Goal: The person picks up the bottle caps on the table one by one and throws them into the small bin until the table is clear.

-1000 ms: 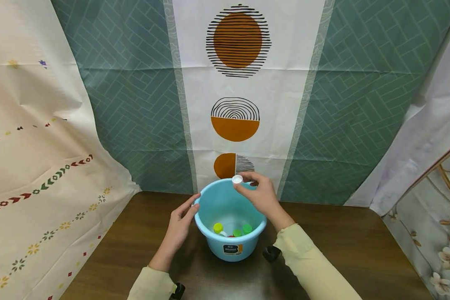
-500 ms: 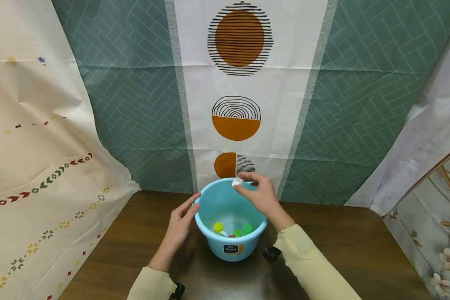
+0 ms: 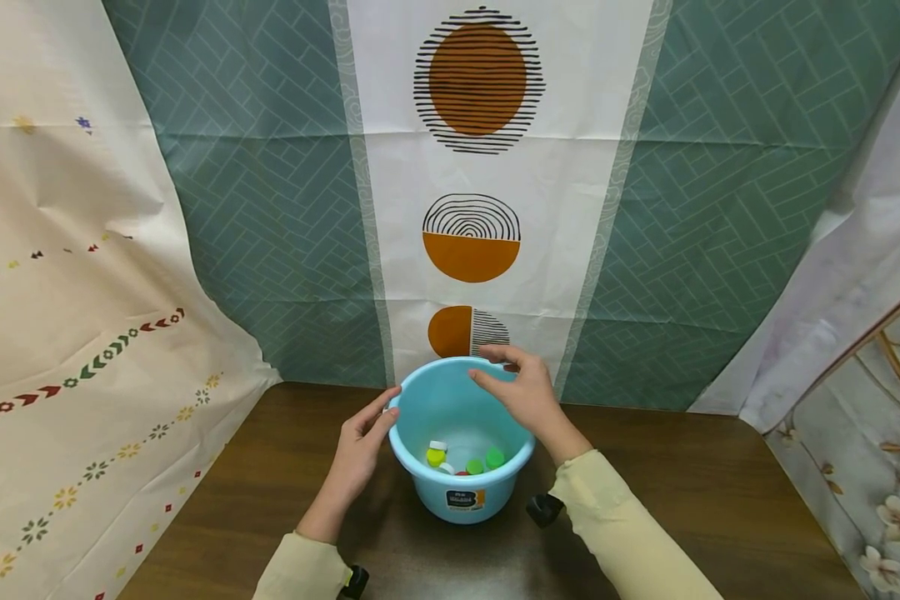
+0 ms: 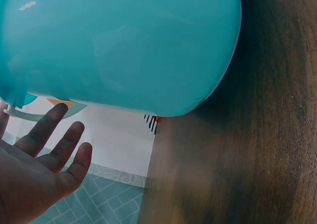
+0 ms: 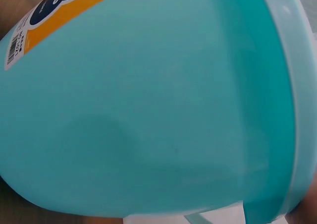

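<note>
A light blue plastic bucket stands upright on the table. Inside it lie bottle caps: a yellow cap, two green caps, a red one mostly hidden by the near rim, and white ones. One white cap sits just beyond the yellow cap. My left hand holds the bucket's left rim between thumb and forefinger; its other fingers spread beside the outer wall in the left wrist view. Over the far right rim, my right hand has thumb and fingers parted, nothing between them.
The dark wooden table runs out to both sides of the bucket. Right behind it hangs a green and white patterned cloth. A cream cloth drapes along the left, and a floral one along the right.
The white cap that my right hand pinched above the rim turned over, left the fingers and now lies in the bucket by the yellow cap. My left hand has stayed on the rim.
</note>
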